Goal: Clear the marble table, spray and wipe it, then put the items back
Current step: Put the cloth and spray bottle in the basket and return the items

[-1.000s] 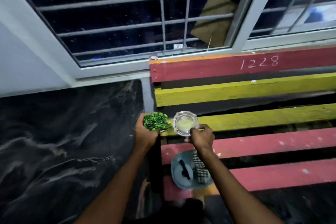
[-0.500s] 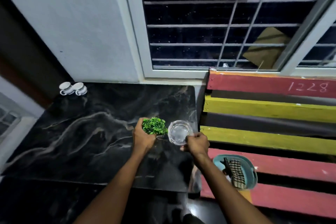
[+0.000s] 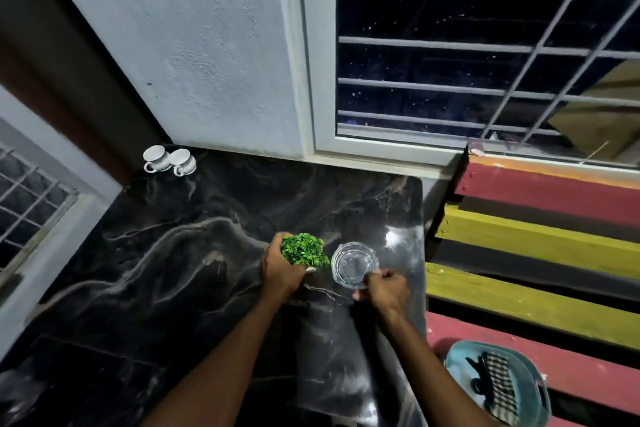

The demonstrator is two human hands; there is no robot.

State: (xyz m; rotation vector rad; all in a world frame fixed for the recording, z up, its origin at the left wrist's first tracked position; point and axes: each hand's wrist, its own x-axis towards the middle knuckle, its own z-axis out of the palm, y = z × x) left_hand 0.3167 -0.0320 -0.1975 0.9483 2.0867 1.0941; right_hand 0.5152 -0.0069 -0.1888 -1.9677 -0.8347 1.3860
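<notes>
Small green plant (image 3: 304,250) and clear glass dish (image 3: 354,264) are both sitting over the marble table (image 3: 173,253), near its right edge, roughly midway front to back. Can't tell if either is touching the surface. They're just beside each other, plant on the left.

Left hand (image 3: 282,270) is gripping the plant from below, fingers curled round its base; pot mostly hidden by the hand. Right hand (image 3: 382,289) is pinching the near rim of the glass dish, fingers curled.

Two white cups (image 3: 169,159) are standing at the table's far left corner, touching, handles facing forward.

Past the right edge, a slatted bench (image 3: 540,243) in red and yellow is carrying a teal basket (image 3: 457,357) holding a checked cloth (image 3: 498,383) and something dark.
</notes>
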